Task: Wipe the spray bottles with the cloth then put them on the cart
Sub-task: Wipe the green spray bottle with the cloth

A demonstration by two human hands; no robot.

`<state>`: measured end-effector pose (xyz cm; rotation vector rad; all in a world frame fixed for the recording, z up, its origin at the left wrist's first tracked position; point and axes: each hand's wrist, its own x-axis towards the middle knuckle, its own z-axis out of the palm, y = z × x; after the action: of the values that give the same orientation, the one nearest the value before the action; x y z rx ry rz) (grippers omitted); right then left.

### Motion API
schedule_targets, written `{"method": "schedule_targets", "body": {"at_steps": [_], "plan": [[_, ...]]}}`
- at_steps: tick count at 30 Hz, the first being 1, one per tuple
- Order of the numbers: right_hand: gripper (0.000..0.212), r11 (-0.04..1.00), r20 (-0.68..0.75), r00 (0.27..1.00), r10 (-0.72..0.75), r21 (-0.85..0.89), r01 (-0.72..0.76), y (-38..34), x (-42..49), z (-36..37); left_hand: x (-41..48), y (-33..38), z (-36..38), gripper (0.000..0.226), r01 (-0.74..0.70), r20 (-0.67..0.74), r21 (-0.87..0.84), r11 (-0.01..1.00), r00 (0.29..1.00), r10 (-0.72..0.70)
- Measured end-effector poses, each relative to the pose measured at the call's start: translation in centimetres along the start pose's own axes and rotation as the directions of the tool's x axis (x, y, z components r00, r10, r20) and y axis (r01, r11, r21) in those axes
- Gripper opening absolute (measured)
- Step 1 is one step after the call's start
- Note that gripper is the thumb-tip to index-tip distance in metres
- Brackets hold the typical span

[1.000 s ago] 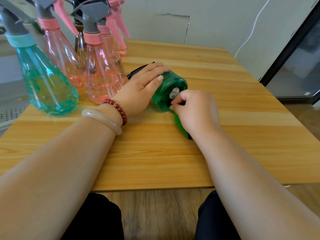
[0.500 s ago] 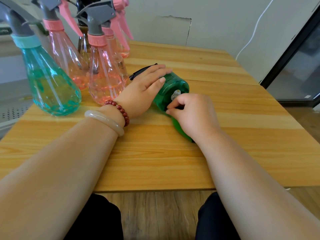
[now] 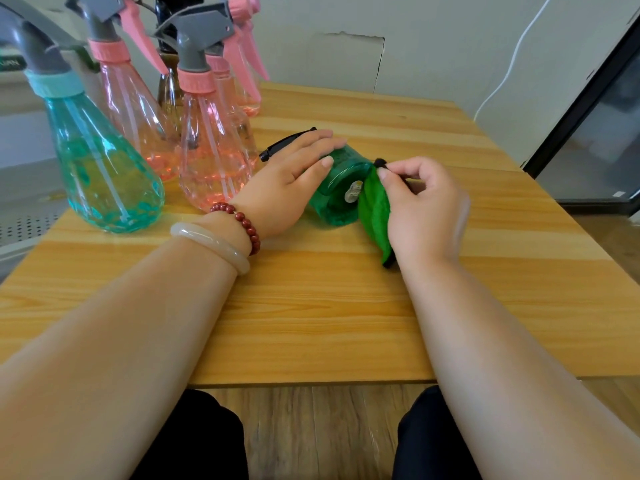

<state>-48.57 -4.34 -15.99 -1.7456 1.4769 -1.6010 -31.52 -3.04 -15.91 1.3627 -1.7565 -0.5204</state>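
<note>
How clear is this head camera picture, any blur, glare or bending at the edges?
Head view: wide-angle bending, the teal bottle at the left edge leans and both forearms swell toward the bottom corners. Head view: soft even light, faint shadows on the table, pale sheen on the green bottle. Head view: slight smear along the right hand pinching the cloth.
</note>
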Motion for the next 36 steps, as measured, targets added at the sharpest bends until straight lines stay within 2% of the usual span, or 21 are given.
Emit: {"method": "schedule_targets", "body": {"at_steps": [4, 5, 8, 10, 14, 16, 18, 21, 22, 25, 27, 32, 36], "plan": [[0.006, 0.989, 0.020, 0.991, -0.132, 0.068, 0.130, -0.3, -0.6, 0.7, 0.0, 0.1, 0.0, 0.037, -0.003, -0.002, 0.004, 1.000, 1.000, 0.003], [0.007, 0.991, 0.010, 0.993, -0.114, 0.070, 0.113, -0.2, -0.4, 0.6, 0.0, 0.1, 0.0, 0.037, -0.003, -0.001, 0.003, 1.000, 1.000, 0.003], [0.013, 0.995, -0.055, 0.996, 0.072, 0.077, -0.068, 0.2, 0.7, 0.3, 0.1, 0.0, 0.1, 0.037, 0.001, 0.001, -0.008, 1.000, 1.000, -0.001], [0.013, 0.994, -0.054, 0.995, 0.088, 0.076, -0.084, 0.3, 0.7, 0.3, 0.1, 0.0, 0.1, 0.036, 0.002, 0.000, -0.012, 1.000, 1.000, -0.002], [0.004, 0.980, -0.021, 0.981, -0.194, 0.032, 0.195, -0.3, -0.4, 0.7, 0.0, -0.1, 0.1, 0.035, -0.002, -0.001, -0.006, 1.000, 1.000, 0.002], [0.005, 0.958, -0.014, 0.959, -0.285, 0.016, 0.285, -0.2, -0.3, 0.8, 0.0, -0.1, 0.2, 0.035, -0.005, -0.005, -0.006, 1.000, 1.000, 0.005], [0.004, 0.973, -0.016, 0.973, -0.231, 0.011, 0.231, 0.2, 0.2, 0.7, 0.1, -0.1, 0.3, 0.036, -0.002, -0.010, -0.001, 1.000, 1.000, 0.002], [0.014, 0.998, 0.003, 1.000, -0.027, 0.053, 0.027, 0.9, 0.7, 0.6, 0.1, 0.0, 0.4, 0.037, 0.004, -0.014, -0.002, 1.000, 1.000, -0.004], [0.014, 0.998, 0.013, 1.000, -0.027, 0.061, 0.026, 0.9, 0.7, 0.5, 0.1, 0.0, 0.3, 0.037, 0.003, -0.015, -0.004, 1.000, 1.000, -0.003], [0.003, 0.981, 0.017, 0.982, -0.188, 0.042, 0.187, 0.3, 0.0, 0.6, 0.0, -0.1, 0.3, 0.037, -0.002, -0.014, -0.009, 1.000, 1.000, 0.001], [0.003, 0.971, 0.010, 0.972, -0.236, 0.035, 0.235, 0.2, -0.1, 0.7, 0.0, -0.1, 0.3, 0.037, 0.000, -0.011, -0.008, 1.000, 1.000, 0.000], [0.016, 0.994, 0.080, 0.993, -0.085, -0.065, 0.090, 1.0, 0.2, 0.3, 0.1, 0.1, 0.4, 0.038, 0.002, -0.017, -0.001, 1.000, 1.000, -0.002], [0.015, 0.992, 0.070, 0.996, -0.054, -0.110, 0.061, 0.9, -0.2, 0.4, -0.1, 0.0, 0.4, 0.038, -0.012, -0.026, -0.010, 1.000, 1.000, 0.012]]}}
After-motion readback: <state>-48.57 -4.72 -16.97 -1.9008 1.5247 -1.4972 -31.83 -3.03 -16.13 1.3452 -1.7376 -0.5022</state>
